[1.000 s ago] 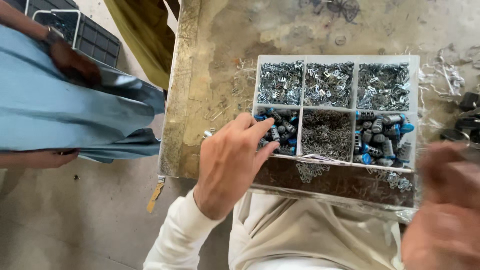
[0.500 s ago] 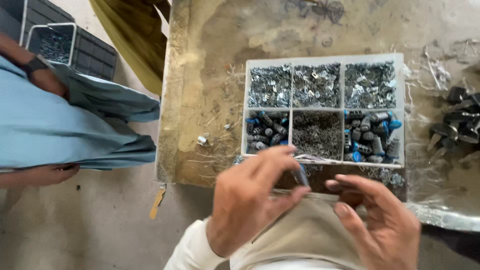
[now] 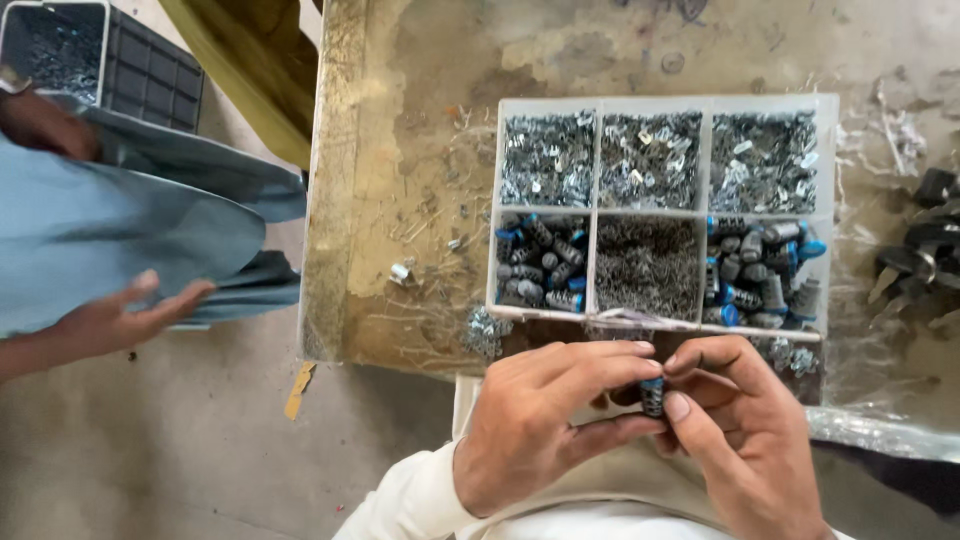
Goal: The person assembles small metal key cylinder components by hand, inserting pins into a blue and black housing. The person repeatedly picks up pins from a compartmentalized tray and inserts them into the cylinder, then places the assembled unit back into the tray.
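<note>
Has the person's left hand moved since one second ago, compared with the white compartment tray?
Yes. The left hand has left the white compartment tray and pulled back toward the body, meeting the right hand on a small grey-and-blue cylinder.

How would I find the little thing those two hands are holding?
Start at the clear divided parts tray on the worn table. Just below it, the left hand and right hand meet. Pinched between them is one small grey plug with a blue end, the only one outside the tray.
</note>
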